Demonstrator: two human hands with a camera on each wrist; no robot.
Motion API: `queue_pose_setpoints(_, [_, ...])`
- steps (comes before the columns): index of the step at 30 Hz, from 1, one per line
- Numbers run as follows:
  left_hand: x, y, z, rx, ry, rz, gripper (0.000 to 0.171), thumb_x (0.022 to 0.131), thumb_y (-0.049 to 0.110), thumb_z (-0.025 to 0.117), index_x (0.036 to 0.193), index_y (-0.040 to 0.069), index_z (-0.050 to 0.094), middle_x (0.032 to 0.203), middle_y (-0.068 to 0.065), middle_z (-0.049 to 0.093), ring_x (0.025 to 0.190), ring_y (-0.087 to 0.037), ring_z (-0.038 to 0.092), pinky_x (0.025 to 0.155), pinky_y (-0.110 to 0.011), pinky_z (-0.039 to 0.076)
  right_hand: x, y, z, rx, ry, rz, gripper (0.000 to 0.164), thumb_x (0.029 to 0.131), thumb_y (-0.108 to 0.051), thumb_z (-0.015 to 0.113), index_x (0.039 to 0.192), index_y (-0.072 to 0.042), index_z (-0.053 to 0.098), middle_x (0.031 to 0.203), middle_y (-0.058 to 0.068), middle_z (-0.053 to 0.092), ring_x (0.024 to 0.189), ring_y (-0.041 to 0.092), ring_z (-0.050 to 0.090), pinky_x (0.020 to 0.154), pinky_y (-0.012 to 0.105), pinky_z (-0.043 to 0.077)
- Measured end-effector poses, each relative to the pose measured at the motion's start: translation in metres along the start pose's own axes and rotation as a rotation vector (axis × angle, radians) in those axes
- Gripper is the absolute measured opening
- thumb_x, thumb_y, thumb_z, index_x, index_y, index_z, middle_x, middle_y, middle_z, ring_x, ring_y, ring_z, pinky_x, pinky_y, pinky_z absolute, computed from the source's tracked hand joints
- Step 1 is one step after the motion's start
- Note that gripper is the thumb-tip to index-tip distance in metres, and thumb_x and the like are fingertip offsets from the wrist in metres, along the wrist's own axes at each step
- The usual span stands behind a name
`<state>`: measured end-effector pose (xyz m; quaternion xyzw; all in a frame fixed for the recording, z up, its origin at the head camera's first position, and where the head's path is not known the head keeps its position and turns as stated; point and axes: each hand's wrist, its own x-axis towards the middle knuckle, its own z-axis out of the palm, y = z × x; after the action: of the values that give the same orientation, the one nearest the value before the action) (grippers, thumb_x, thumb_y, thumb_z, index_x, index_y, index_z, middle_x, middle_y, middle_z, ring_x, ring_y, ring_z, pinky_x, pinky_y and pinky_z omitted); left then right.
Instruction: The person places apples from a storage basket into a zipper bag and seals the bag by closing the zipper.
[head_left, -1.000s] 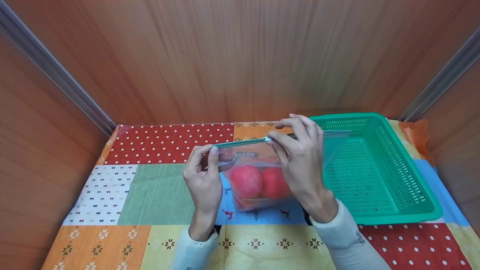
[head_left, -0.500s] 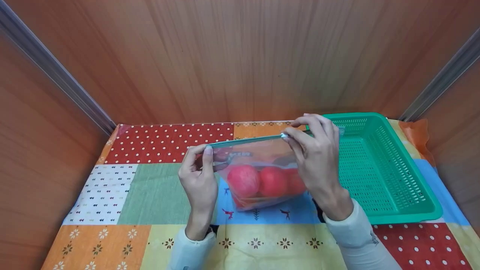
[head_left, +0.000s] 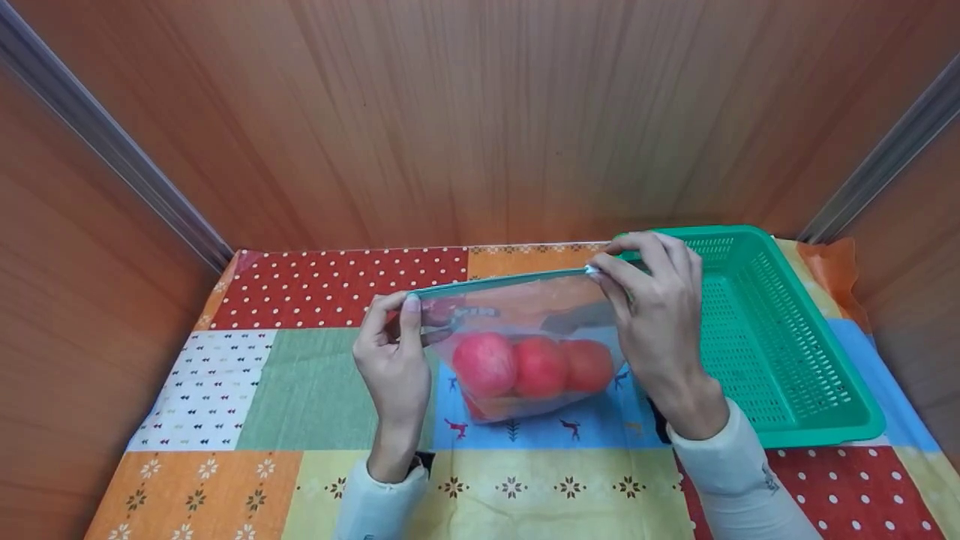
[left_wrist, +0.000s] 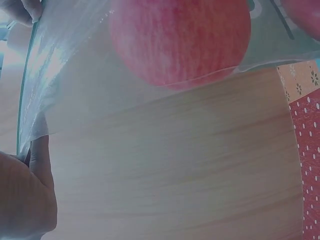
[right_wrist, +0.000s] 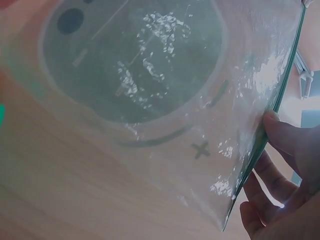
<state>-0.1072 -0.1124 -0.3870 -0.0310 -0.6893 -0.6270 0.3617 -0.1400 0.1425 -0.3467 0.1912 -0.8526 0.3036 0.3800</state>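
Observation:
A clear zip bag [head_left: 525, 307] with a green strip along its top edge hangs between both hands. Several red apples [head_left: 484, 364] lie in its lower part. My left hand [head_left: 394, 367] pinches the bag's left top corner between thumb and fingers. At the right, my right hand [head_left: 664, 322] pinches the green strip; a small white spot shows at its thumb tip, too small to identify. In the right wrist view the right thumb and fingers [right_wrist: 280, 170] lie on either side of the strip, and printing shows on the bag.
A green plastic basket [head_left: 862, 424] stands right of the bag, behind the right hand. A patchwork cloth [head_left: 322, 390] covers the table. Wood-grain panels [head_left: 480, 112] rise at the back and sides. Some orange material [head_left: 832, 281] lies by the right panel.
The right hand has slid rightward along the top strip, uncovering more of the bag and another apple. The left hand has shifted slightly left, still pinching its corner.

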Motion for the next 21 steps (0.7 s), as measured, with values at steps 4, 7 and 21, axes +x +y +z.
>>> queue_pose_setpoints(4, [-0.001, -0.001, -0.002, 0.006, 0.008, -0.010, 0.012, 0.101, -0.003, 0.065, 0.112, -0.006, 0.069, 0.096, -0.014, 0.069, 0.083, -0.015, 0.074, 0.072, -0.027, 0.063, -0.001, 0.005, -0.002, -0.004, 0.007, 0.001, 0.019, 0.090, -0.015, 0.084, 0.105, -0.004, 0.083, 0.109, 0.016, 0.070, 0.112, 0.038, 0.058, 0.102, 0.059, 0.039])
queue_pose_setpoints(7, [-0.001, 0.000, -0.003, 0.005, 0.015, -0.017, 0.012, 0.102, -0.003, 0.064, 0.113, -0.005, 0.069, 0.097, -0.014, 0.070, 0.084, -0.015, 0.074, 0.072, -0.026, 0.063, -0.003, 0.007, -0.004, -0.009, 0.014, 0.009, 0.021, 0.088, -0.014, 0.085, 0.106, -0.003, 0.083, 0.109, 0.017, 0.070, 0.111, 0.039, 0.058, 0.101, 0.059, 0.040])
queue_pose_setpoints(21, [-0.001, -0.003, -0.007, 0.025, 0.026, -0.060, 0.011, 0.103, 0.000, 0.064, 0.111, -0.006, 0.069, 0.094, -0.013, 0.071, 0.079, -0.015, 0.073, 0.070, -0.027, 0.063, -0.011, 0.013, -0.015, -0.018, 0.002, 0.102, 0.028, 0.085, -0.009, 0.088, 0.111, -0.001, 0.081, 0.113, 0.019, 0.070, 0.115, 0.040, 0.058, 0.102, 0.061, 0.040])
